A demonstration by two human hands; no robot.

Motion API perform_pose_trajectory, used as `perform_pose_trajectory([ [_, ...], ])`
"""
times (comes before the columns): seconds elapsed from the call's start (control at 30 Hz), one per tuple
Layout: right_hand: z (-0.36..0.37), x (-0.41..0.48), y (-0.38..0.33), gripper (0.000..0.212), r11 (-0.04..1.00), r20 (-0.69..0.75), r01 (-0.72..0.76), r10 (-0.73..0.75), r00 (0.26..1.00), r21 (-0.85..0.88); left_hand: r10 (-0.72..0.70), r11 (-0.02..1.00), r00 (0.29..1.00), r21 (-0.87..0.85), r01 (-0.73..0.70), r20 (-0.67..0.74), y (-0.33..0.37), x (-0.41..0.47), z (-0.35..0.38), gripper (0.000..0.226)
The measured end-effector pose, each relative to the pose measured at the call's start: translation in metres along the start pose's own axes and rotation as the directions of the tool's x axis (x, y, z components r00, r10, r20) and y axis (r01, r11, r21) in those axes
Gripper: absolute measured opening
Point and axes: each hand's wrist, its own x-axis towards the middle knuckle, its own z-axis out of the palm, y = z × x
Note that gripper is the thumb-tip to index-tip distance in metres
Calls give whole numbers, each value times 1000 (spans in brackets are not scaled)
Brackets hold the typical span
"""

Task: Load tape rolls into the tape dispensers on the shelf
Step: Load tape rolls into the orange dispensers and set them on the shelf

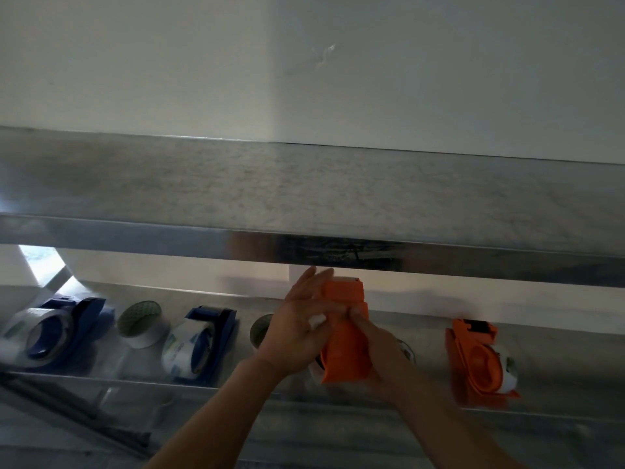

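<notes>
W/ R hand (pixel 368 343), fingers curled, gripped orange dispenser (pixel 343 336) over shelf (pixel 426 360). Pressed L hand (pixel 297 333) flat-fingered vs. its left side, atop a white bit (pixel 318 321), prob. tape. Prob. needed firm R hold & tape pushed square onto hub, not skewed. Noted spare roll (pixel 142 323) to left, btwn blue dispensers (pixel 216 321).

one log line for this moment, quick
step: loading held orange dispenser | right hand: grips it | left hand: fingers straight against it | far-right orange dispenser: roll in

light: dim | source: bright patch far left | glare: shelf edge (pixel 304 247) | blur: soft throughout
</notes>
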Motion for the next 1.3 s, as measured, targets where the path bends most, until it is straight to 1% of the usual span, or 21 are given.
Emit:
perform_pose_trajectory([
  [0.03, -2, 1, 0, 41, 1000, 5, 12, -12, 1000, 25, -122, 985, 991, -128, 113, -63, 4, -2, 1, 18],
  [0.1, -6, 5, -1, 53, 999, 8, 35, -35, 999, 30, -367, 904, 920, -284, 319, -134, 8, -4, 3, 26],
  [0.13, -7, 5, -2, 54, 998, -1, 46, -46, 999, 36, -474, 851, 872, -316, 420, -117, 9, -4, 3, 29],
  [0.2, -8, 7, -4, 54, 995, -14, 55, -54, 998, 84, -613, 742, 790, -350, 572, -7, 8, -2, 3, 30],
  [0.27, -8, 7, -6, 55, 987, -10, 69, -68, 998, 143, -672, 615, 722, -418, 669, 166, 7, -1, 3, 30],
  [0.37, -9, 5, -9, 51, 972, 26, 63, -70, 997, 228, -658, 378, 635, -552, 743, 404, 4, -2, 1, 24],
  [0.43, -12, 5, -10, 53, 959, 73, 20, -42, 996, 281, -599, 257, 637, -637, 727, 486, -1, -5, -2, 26],
  [0.47, -14, 5, -11, 56, 954, 100, -8, -23, 995, 301, -564, 228, 653, -665, 711, 506, -3, -7, -3, 29],
  [0.53, -16, 5, -11, 62, 951, 121, -60, 24, 992, 304, -527, 216, 680, -694, 687, 510, -5, -9, -6, 39],
  [0.6, -15, 5, -12, 57, 946, 112, -89, 56, 992, 311, -533, 209, 687, -710, 673, 495, -4, -11, -7, 46],
  [0.63, -12, 5, -13, 54, 951, 73, -75, 56, 996, 301, -543, 210, 688, -715, 667, 482, -3, -11, -7, 47],
  [0.7, -9, 10, -12, 43, 981, -74, 63, -50, 996, 183, -568, 230, 688, -716, 659, 452, -2, -13, -7, 49],
  [0.77, -6, 15, -12, 22, 974, -240, 226, -222, 945, -10, -589, 255, 686, -707, 659, 427, -2, -16, -8, 49],
  [0.83, -2, 16, -11, 15, 939, -292, 301, -339, 894, -166, -612, 268, 673, -692, 671, 416, -2, -18, -10, 46],
  [0.97, 5, 15, -8, 24, 836, -256, 362, -488, 835, -413, -630, 286, 664, -673, 681, 404, -5, -21, -15, 43],
  [1.07, 11, 15, -3, 44, 776, -193, 441, -567, 801, -451, -667, 309, 648, -654, 690, 369, -7, -22, -19, 44],
  [1.1, 12, 15, -1, 46, 762, -156, 466, -581, 799, -451, -683, 318, 638, -642, 697, 354, -8, -22, -19, 46],
  [1.13, 13, 15, 2, 41, 756, -116, 473, -575, 810, -452, -701, 330, 627, -624, 708, 341, -9, -22, -19, 48],
  [1.23, 15, 20, 11, 7, 793, -70, 431, -506, 860, -430, -760, 406, 589, -508, 760, 275, -11, -20, -19, 46],
  [1.27, 16, 23, 15, 3, 798, -84, 404, -487, 869, -446, -771, 435, 585, -463, 772, 250, -11, -20, -19, 46],
  [1.3, 18, 28, 20, 9, 799, -111, 367, -469, 876, -476, -777, 460, 585, -424, 780, 231, -10, -19, -19, 45],
])
